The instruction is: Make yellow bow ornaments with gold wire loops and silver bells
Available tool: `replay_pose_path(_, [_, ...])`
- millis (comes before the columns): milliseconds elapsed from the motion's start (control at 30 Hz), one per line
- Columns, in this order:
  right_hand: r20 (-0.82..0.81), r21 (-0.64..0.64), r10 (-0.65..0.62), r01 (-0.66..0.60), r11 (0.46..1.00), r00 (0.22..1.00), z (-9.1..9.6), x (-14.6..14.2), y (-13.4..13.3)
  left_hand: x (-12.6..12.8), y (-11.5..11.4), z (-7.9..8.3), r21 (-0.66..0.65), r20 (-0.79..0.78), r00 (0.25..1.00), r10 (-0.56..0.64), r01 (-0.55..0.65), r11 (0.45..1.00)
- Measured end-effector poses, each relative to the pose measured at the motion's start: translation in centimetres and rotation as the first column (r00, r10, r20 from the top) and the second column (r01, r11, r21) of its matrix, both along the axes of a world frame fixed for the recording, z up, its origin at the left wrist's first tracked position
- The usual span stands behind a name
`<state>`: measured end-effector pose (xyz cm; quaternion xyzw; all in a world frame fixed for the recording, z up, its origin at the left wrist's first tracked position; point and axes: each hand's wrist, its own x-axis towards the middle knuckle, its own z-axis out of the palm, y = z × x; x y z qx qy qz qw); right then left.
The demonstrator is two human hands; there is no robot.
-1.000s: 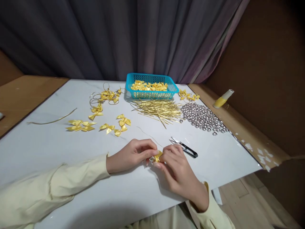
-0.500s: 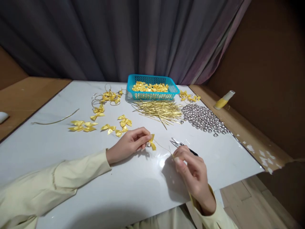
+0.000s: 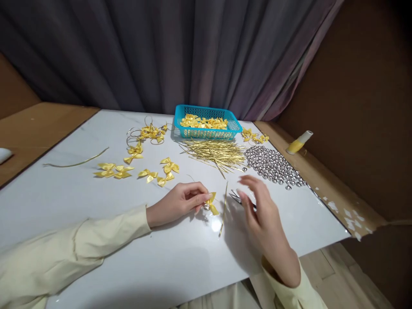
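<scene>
Pinched in my left hand (image 3: pixel 183 202) is a yellow ribbon bow (image 3: pixel 213 205) with a silver bell-like piece (image 3: pixel 206 206) at its side. A thin thread or wire end shows above the fingers. To its right, a gold twist tie (image 3: pixel 223 210) lies on the white table. My right hand (image 3: pixel 262 210) hovers over the small scissors (image 3: pixel 236 196), thumb and fingers apart, nothing between them. The hand hides the scissors' handles.
A blue basket (image 3: pixel 208 135) of yellow bows stands at the back. Before it lie a pile of gold twist ties (image 3: pixel 214 154) and many silver bells (image 3: pixel 273 165). Loose bows (image 3: pixel 114 170) are on the left. A thread spool (image 3: pixel 299 143) stands on the right ledge.
My right hand has let go of the gold twist tie, which now lies on the table, and has opened and lifted. My left hand keeps the bow, slightly further right and nearer.
</scene>
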<state>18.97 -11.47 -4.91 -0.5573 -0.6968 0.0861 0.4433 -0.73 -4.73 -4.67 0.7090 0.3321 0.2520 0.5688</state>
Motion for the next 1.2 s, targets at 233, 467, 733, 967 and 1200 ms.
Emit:
replay_pose_path(233, [-0.031,-0.328,0.309,-0.301,0.895,0.951,-0.3,-2.8,-0.8,-0.1,-0.6,0.0,-0.028,0.044,0.998,-0.055,0.056,0.998])
replay_pose_path(467, [-0.147,-0.274,0.259,-0.291,0.917,0.955,-0.9,-2.8,-0.8,-0.2,-0.7,0.0,-0.137,0.079,0.989,-0.125,0.135,0.981])
replay_pose_path(733, [-0.105,-0.188,0.16,-0.178,0.966,0.982,-1.2,-3.0,-1.2,-0.2,-0.7,-0.4,-0.174,0.102,0.978,-0.181,0.197,0.965])
replay_pose_path(967, [-0.06,-0.105,0.048,-0.054,0.993,0.997,-1.2,-2.7,-1.4,0.2,-0.9,-0.2,-0.158,0.042,0.994,-0.096,0.101,0.982])
replay_pose_path(1200, [0.318,0.195,0.01,-0.075,0.978,0.948,-1.4,-3.7,-1.3,0.6,-1.1,-0.3,-0.151,0.004,1.0,0.005,-0.005,0.988])
